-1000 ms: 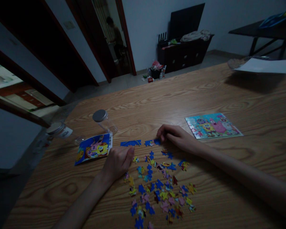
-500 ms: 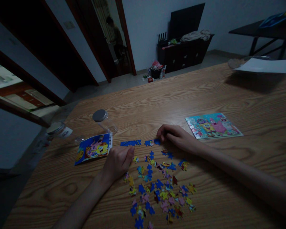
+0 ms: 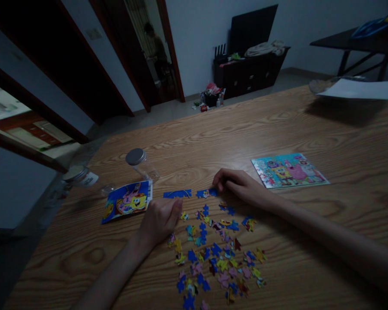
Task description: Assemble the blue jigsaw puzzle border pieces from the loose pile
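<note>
My left hand (image 3: pixel 158 220) rests curled on the wooden table (image 3: pixel 233 129), just right of a blue cartoon picture card (image 3: pixel 126 201). My right hand (image 3: pixel 242 187) has its fingertips on the right end of a short row of joined blue puzzle pieces (image 3: pixel 207 193). Left of that row lies a longer blue joined strip (image 3: pixel 177 193). Below both hands spreads a loose scatter of colourful puzzle pieces (image 3: pixel 213 258). Beyond my right hand lies a second cartoon picture card (image 3: pixel 289 170). My right fingers hide whatever lies beneath them.
A clear jar with a metal lid (image 3: pixel 141 165) stands behind the blue card, and a second jar (image 3: pixel 79 175) lies near the table's left edge. A white sheet (image 3: pixel 358 89) lies at the far right corner. A person (image 3: pixel 155 51) stands beyond the doorway.
</note>
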Available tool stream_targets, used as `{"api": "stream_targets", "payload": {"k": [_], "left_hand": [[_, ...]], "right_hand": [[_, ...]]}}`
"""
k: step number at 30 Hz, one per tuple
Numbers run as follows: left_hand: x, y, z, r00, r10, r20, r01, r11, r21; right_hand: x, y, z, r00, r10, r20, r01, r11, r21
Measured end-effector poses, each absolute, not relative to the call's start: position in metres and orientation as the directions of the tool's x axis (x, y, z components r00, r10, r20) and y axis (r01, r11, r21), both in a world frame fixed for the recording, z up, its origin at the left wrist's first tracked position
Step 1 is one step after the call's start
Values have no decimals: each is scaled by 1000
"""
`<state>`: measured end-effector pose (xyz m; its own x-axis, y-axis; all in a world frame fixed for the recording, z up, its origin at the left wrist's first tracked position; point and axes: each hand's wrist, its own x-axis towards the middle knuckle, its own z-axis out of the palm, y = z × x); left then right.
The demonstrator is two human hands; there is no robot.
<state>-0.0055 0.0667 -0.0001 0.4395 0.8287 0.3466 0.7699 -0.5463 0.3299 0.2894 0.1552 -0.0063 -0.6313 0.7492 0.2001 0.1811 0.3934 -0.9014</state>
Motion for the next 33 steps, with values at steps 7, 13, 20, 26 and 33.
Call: {"api": "stream_targets", "payload": {"k": [7,13,20,26,33], "left_hand": [[0,74,3,359,825,437,796,-515,318],[2,77,-3,375,868,324,758,-489,432],[2,74,-4,397,859,323,759,-505,411],[4,74,-2,384,862,331,764,-498,410],[3,75,-5,350,877,329,756,-472,454]], "right_hand": [[286,146,1,-612,724,319,217,541,-812],[281,147,-14,-694,607,388,321,743,-587],[281,152,-25,-698,563,443,341,805,-486],[278,152,-27,-684,569,456,354,806,-474],[280,149,-23,-679,614,402,369,759,-536]]}}
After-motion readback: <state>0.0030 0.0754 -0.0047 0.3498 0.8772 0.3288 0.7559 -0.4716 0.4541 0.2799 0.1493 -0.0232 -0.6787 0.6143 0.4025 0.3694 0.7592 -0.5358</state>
